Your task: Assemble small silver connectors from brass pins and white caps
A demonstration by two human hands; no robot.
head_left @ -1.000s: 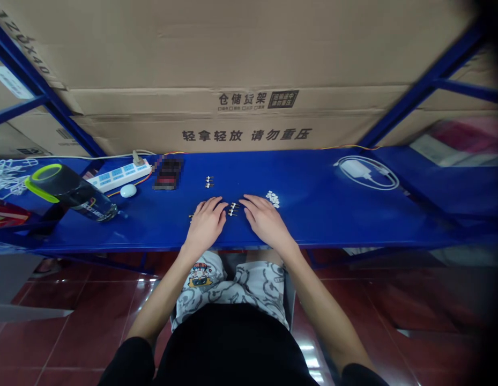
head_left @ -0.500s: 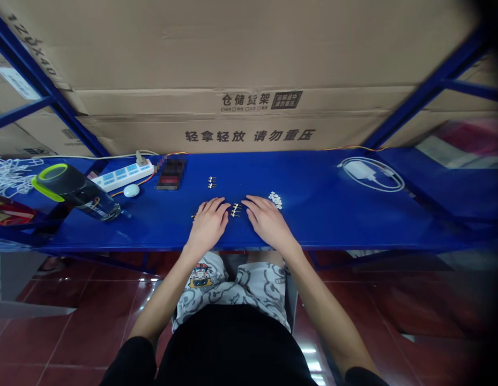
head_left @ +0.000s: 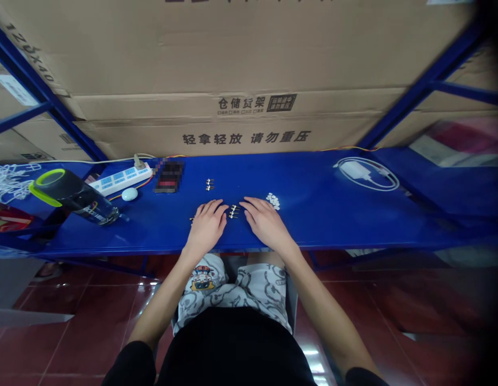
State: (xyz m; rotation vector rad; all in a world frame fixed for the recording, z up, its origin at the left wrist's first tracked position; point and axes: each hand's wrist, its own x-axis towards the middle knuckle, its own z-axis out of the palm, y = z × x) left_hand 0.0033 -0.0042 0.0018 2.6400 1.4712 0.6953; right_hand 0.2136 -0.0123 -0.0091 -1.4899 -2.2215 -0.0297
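Note:
My left hand (head_left: 207,222) lies on the blue tabletop (head_left: 325,214), fingers stretched out and slightly spread. Across from it, my right hand (head_left: 267,221) rests the same way, its fingers pointing toward the left. Between the two sits a small row of thin pins with white pieces on them (head_left: 233,212); neither hand grips it. A similar little group of pins with white pieces (head_left: 209,184) lies farther back. Close beyond my right fingers is a pile of small white pieces (head_left: 273,201). Something small and brass-coloured (head_left: 191,219) peeks out left of my left hand, mostly hidden.
Leftward lie a dark bottle with a yellow-green cap (head_left: 77,198), a white power strip (head_left: 122,179), a pale round object (head_left: 129,194) and a blurred dark item (head_left: 169,177). A coiled white cable (head_left: 367,174) is on the right. Cardboard (head_left: 240,64) stands behind.
The camera view has shifted slightly. Both hands stay in place beside the pins, with nothing picked up or put down.

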